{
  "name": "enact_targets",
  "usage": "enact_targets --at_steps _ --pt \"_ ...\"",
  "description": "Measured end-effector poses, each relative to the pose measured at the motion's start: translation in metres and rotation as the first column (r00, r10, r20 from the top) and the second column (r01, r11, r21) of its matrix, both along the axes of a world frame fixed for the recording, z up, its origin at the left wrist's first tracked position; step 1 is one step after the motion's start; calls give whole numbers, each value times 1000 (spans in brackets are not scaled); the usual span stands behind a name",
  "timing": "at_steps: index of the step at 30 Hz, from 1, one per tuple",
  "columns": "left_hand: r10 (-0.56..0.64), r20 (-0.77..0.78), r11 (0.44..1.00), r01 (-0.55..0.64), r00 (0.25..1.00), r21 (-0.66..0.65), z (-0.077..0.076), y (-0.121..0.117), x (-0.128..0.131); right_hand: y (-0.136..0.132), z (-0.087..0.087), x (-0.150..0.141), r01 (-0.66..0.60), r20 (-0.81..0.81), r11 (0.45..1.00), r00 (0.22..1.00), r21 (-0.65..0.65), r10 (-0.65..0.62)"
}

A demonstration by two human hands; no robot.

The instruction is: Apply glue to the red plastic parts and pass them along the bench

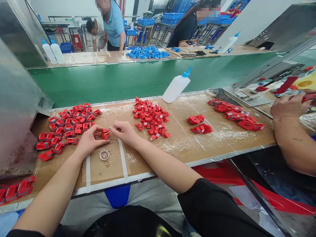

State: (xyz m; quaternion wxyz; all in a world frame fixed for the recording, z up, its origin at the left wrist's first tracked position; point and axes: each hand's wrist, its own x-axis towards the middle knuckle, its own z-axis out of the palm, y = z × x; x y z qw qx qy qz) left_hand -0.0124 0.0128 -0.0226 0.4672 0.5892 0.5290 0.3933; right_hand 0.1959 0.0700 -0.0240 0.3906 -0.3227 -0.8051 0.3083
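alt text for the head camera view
A left hand holds a small red part over a workbench, the right hand close beside it. Heaps of red parts lie left and right, with a clear cup nearby.

brown surface (177, 144) across mid-frame, red-and-grey parts (78, 129) at left, small red parts (151, 115) heaped at centre, 1 white bottle (175, 88) upper centre, larger red parts (233, 115) at right

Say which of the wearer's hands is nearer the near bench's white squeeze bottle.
Right. The right hand is left of the white squeeze bottle, on the wearer's side; the left hand is farther left.
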Motion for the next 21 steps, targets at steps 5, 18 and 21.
enact_targets --at_steps 5,18,21 --pt "29 -17 1000 -29 999 0 1 0 -1 2 1 2 29 -30 999 999 -32 -30" --pt "70 25 997 -70 997 14 7 1 0 1 8 5 37 -92 998 995 -47 -41" --pt "192 144 974 -207 971 96 10 6 -7 -6 17 8 -130 -87 992 988 -6 129"
